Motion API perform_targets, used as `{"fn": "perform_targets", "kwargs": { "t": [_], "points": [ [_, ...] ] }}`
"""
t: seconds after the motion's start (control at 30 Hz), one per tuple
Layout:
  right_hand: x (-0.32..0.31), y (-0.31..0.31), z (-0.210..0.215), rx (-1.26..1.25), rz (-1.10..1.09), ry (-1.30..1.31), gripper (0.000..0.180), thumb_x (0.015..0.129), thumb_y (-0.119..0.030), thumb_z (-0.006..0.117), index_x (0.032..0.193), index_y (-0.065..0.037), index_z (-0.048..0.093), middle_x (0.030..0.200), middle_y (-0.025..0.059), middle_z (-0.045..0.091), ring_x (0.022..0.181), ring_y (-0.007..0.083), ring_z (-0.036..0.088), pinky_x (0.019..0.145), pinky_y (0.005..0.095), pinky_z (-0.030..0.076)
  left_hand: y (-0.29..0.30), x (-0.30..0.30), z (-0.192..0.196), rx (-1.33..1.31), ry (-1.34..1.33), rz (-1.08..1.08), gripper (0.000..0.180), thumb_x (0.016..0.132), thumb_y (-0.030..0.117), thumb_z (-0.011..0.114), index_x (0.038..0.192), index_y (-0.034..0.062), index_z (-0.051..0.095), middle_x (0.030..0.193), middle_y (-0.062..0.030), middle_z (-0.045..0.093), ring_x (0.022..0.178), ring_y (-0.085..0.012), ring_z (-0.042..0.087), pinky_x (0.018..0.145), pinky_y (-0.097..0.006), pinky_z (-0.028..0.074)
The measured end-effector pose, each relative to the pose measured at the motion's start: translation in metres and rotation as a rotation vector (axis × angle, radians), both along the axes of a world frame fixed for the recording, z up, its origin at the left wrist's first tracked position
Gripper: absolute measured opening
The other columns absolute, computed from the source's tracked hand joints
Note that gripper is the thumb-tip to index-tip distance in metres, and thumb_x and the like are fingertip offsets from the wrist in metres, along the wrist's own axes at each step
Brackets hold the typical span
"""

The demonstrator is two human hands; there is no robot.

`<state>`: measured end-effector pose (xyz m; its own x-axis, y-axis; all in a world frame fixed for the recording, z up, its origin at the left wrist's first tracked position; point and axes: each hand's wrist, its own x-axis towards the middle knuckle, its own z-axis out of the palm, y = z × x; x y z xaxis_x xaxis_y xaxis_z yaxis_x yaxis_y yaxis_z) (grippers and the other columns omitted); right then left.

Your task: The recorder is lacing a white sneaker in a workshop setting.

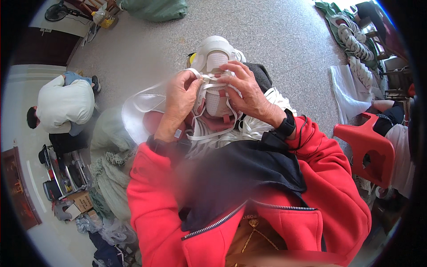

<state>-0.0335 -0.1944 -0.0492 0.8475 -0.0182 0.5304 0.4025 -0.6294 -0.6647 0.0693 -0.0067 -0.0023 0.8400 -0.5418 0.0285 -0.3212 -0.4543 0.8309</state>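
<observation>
A white and pink sneaker [216,105] lies before me, its toe pointing away and its tongue of perforated material showing. White shoelace [212,86] crosses its eyelets. At the left eyelet edge my left hand [180,95] is closed, pinching the lace between thumb and fingertips; a loose length trails off to the left. Bent over the right eyelet edge, my right hand [252,93] has its fingers and thumb curled round the upper beside the lace. Whether those fingertips also hold lace is hard to see. A bundle of white laces [275,99] lies under and beside the sneaker.
Left of my forearm is a white, pink-lined piece [133,118] beside a pale green sack [109,164]. A red plastic stool [371,149] stands right. Strung white shoes [356,42] lie far right. A person in a white top [66,104] bends at left; a green bag [155,9] lies ahead.
</observation>
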Motion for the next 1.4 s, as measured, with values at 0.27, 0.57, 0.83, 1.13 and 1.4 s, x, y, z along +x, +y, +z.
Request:
{"fn": "perform_targets", "kwargs": {
  "t": [0.27, 0.57, 0.83, 1.13, 1.4],
  "points": [
    [-0.005, 0.005, 0.005, -0.044, -0.082, 0.010, 0.032, 0.076, -0.006, 0.070, 0.107, -0.009, 0.066, 0.131, 0.0139, 0.050, 0.131, 0.0382, 0.039, 0.104, 0.0494, 0.034, -0.011, -0.005, 0.010, 0.324, -0.550, -0.186, 0.009, 0.087, 0.005, 0.065, 0.085, -0.0033, 0.062, 0.079, -0.0115, 0.062, 0.074, -0.0224, 0.063, 0.066, -0.032, 0.047],
    [-0.018, 0.010, 0.007, -0.155, -0.054, 0.058, 0.031, 0.078, -0.002, 0.062, 0.108, -0.009, 0.066, 0.139, 0.0122, 0.045, 0.135, 0.0392, 0.034, 0.108, 0.0512, 0.030, -0.009, -0.039, 0.005, 0.259, -0.616, -0.103, 0.029, 0.080, 0.009, 0.072, 0.104, -0.0018, 0.061, 0.093, -0.0154, 0.061, 0.086, -0.0327, 0.062, 0.077, -0.039, 0.050],
    [-0.006, 0.029, -0.001, -0.157, -0.088, 0.060, 0.038, 0.075, -0.006, 0.059, 0.113, -0.007, 0.065, 0.141, 0.0131, 0.040, 0.139, 0.0360, 0.029, 0.111, 0.0497, 0.023, -0.005, -0.039, -0.011, 0.260, -0.608, -0.004, 0.031, 0.080, 0.004, 0.070, 0.109, -0.0014, 0.059, 0.093, -0.0156, 0.066, 0.084, -0.0302, 0.067, 0.074, -0.039, 0.053],
    [-0.004, 0.038, -0.006, -0.091, -0.123, 0.056, 0.034, 0.081, -0.006, 0.055, 0.114, -0.006, 0.064, 0.141, 0.0138, 0.039, 0.139, 0.0359, 0.027, 0.112, 0.0487, 0.022, -0.004, -0.039, -0.009, 0.117, -0.406, 0.059, 0.024, 0.079, 0.002, 0.068, 0.102, 0.0027, 0.061, 0.089, -0.0145, 0.067, 0.081, -0.0300, 0.068, 0.073, -0.040, 0.054],
    [0.001, 0.023, -0.006, 0.041, -0.156, -0.098, 0.025, 0.079, -0.008, 0.059, 0.102, -0.005, 0.066, 0.127, 0.0128, 0.052, 0.132, 0.0339, 0.036, 0.107, 0.0479, 0.028, -0.010, -0.035, 0.000, 0.168, -0.354, 0.041, 0.020, 0.081, 0.007, 0.070, 0.100, 0.0004, 0.065, 0.087, -0.0107, 0.068, 0.072, -0.0213, 0.066, 0.066, -0.033, 0.052]
  ]
}}
